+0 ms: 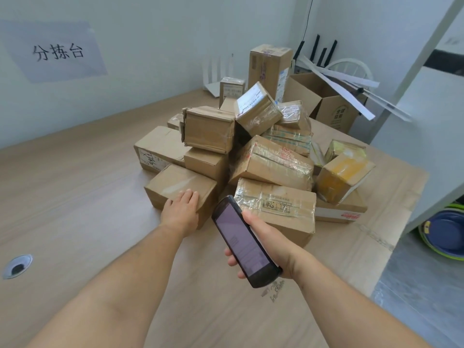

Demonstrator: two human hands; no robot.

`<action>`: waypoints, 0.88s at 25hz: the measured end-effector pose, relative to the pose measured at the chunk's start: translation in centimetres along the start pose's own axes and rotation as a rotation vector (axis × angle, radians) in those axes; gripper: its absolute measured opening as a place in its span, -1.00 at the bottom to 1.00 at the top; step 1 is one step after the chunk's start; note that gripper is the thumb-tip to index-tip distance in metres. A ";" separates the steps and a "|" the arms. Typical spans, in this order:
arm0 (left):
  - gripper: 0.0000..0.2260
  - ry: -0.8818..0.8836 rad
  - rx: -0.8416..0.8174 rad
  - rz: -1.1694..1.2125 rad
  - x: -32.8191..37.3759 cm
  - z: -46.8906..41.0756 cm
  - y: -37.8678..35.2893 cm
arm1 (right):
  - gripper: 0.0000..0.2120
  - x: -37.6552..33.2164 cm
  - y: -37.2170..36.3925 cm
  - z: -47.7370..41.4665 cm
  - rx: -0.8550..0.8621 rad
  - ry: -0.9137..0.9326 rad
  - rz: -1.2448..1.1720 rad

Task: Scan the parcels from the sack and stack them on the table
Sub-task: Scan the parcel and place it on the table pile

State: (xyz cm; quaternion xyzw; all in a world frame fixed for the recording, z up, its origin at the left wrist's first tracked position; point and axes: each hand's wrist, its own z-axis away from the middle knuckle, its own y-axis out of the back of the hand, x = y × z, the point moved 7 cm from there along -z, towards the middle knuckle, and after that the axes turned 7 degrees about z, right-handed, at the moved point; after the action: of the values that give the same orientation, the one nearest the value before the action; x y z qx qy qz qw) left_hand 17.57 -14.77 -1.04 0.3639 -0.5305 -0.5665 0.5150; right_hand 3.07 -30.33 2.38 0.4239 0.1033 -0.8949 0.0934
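Note:
A heap of several taped cardboard parcels (251, 146) lies on the wooden table (75, 197). My left hand (182, 209) rests flat, fingers straight, on the near top edge of a plain brown parcel (175, 183) at the heap's front left. My right hand (266, 244) grips a black handheld scanner (242, 243) with a lit screen. The scanner is held just in front of a taped parcel (278, 204) with a printed label. No sack shows in this view.
An open carton (326, 101) with white strips stands at the back right beside a tall box (271, 66). A flattened cardboard sheet (364, 237) covers the table's right part. A cable hole (17, 267) sits at the left. Coloured basins (447, 237) lie on the floor at the right.

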 end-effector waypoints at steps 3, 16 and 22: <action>-0.34 -0.037 0.013 -0.017 -1.6 2.2 0.6 | -0.33 0.0 -0.8 0.0 -0.003 -0.016 0.012; -0.22 0.391 -0.100 -0.093 -7.6 9.8 1.1 | -0.35 0.3 -5.5 0.4 -0.136 -0.011 0.059; -0.29 0.330 -0.161 0.159 -13.4 11.6 3.0 | -0.33 0.1 -6.4 0.1 -0.174 -0.014 0.068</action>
State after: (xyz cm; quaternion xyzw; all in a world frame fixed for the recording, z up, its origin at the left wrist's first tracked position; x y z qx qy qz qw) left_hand 9.74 1.10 2.12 0.3663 -0.4188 -0.4973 0.6657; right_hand 1.33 -24.21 3.01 0.4112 0.1654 -0.8818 0.1610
